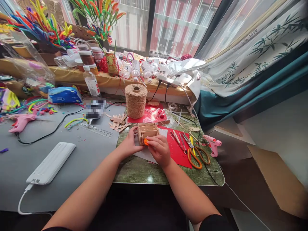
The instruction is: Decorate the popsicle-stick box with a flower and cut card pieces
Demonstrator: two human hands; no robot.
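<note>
R hand (159, 149) pinches orange pc (145, 141), L hand (128, 143) grips wooden box (148, 128); bottle lbl (93, 86) unreadable.

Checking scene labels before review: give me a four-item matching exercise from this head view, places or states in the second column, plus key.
Column 1
1. small box
2. orange piece
3. scissors
4. power bank

Column 2
A. white cable plugged into one end
B. at the fingertips of the right hand
C. brown looped handles
D. slatted, held in the left hand

Pairs: 1-D, 2-B, 3-C, 4-A
</note>
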